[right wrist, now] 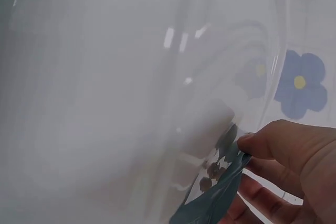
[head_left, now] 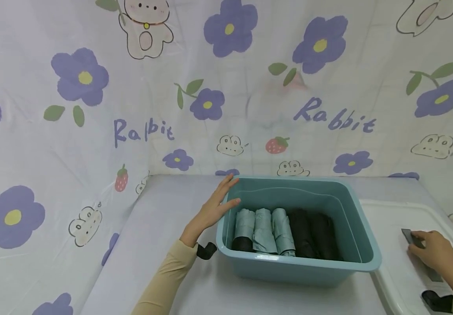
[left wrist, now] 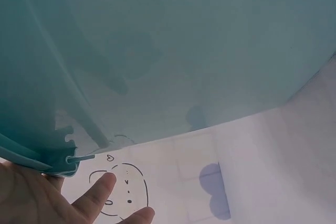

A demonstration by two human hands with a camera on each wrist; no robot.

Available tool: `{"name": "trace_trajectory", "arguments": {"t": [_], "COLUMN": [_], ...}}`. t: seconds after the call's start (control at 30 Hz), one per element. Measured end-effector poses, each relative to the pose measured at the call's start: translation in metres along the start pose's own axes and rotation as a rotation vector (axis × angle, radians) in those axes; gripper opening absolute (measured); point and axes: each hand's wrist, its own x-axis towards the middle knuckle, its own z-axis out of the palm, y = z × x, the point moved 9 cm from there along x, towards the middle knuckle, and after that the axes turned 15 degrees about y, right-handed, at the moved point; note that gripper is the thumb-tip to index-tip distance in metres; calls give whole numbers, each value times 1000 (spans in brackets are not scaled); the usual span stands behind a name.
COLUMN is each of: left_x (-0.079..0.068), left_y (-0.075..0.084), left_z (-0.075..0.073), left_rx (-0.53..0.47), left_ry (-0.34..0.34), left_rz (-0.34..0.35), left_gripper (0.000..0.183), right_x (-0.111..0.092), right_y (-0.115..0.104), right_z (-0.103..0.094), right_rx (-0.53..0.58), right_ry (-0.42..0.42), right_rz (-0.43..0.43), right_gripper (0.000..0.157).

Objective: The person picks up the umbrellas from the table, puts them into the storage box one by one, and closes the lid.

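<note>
A teal plastic storage bin (head_left: 289,273) stands on the table, with pale teal rolled bundles (head_left: 263,232) and black rolled bundles (head_left: 309,234) side by side inside. My left hand (head_left: 218,201) touches the bin's left rim near its back corner, fingers spread and mostly straight. In the left wrist view the bin's outer wall (left wrist: 168,66) fills most of the picture. To the right, my right hand (head_left: 437,253) pinches a long, flat dark teal strip (right wrist: 220,192) between thumb and fingers, over the white lid (head_left: 399,271). Pale and brown patches show on it; I cannot tell its kind.
The lid's raised rim (head_left: 385,293) runs close beside the bin's right side. A pale cloth (head_left: 171,271) covers the table. Behind and at the sides hangs a printed curtain (head_left: 250,109) with purple flowers and rabbits.
</note>
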Motion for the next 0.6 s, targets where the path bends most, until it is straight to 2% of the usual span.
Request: {"name": "trace_trajectory", "arguments": {"t": [0.43,0.6], "left_x": [2,2], "left_y": [2,3], "left_z": [1,1], "left_rx": [-13,-26], "left_ry": [0,-3], "left_rz": [15,14], "left_gripper": [59,58], "right_x": [23,32], "right_y": [-19,-26], "right_z": [-41,-55], "right_rx": [28,25], "right_ry": [84,107], "right_rz": [-93,-103], "right_gripper": [42,42]}}
